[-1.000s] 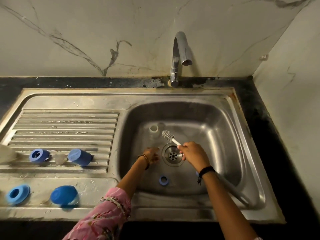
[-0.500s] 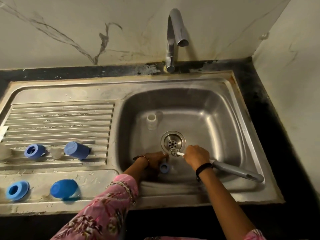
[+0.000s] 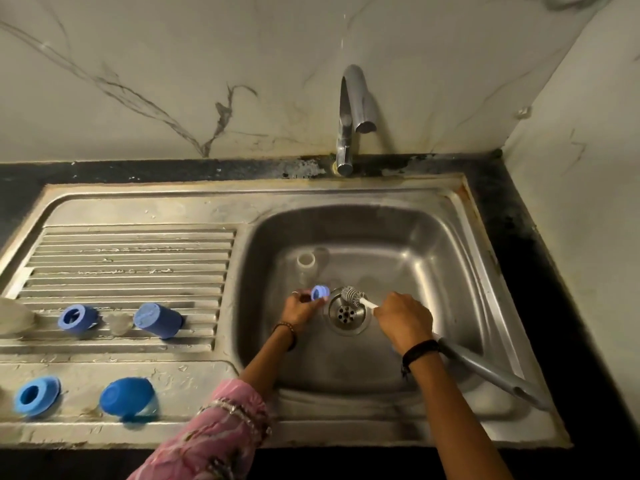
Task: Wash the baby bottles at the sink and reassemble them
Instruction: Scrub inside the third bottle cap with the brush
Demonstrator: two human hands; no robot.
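Note:
Over the sink basin (image 3: 433, 258), my left hand (image 3: 300, 308) pinches a small blue screw ring (image 3: 320, 293) just left of the drain (image 3: 347, 313). My right hand (image 3: 403, 318) grips a bottle brush; its grey bristle head (image 3: 352, 294) points at the ring and its long grey handle (image 3: 491, 374) runs back over the basin's right rim. A clear bottle (image 3: 306, 263) stands in the basin behind the drain. On the drainboard (image 3: 131, 251) lie a blue ring (image 3: 74, 318), a blue cap (image 3: 157, 320) and a clear teat (image 3: 119, 323).
A blue ring (image 3: 36, 396) and a blue cap (image 3: 128, 398) sit on the front ledge of the drainboard. Something clear shows at the left edge (image 3: 14, 318). The chrome tap (image 3: 353, 116) stands behind the basin, with no stream running. A wall closes in on the right.
My left hand has picked the blue ring up from the basin's front floor and raised it beside the drain. The brush head moved up next to it.

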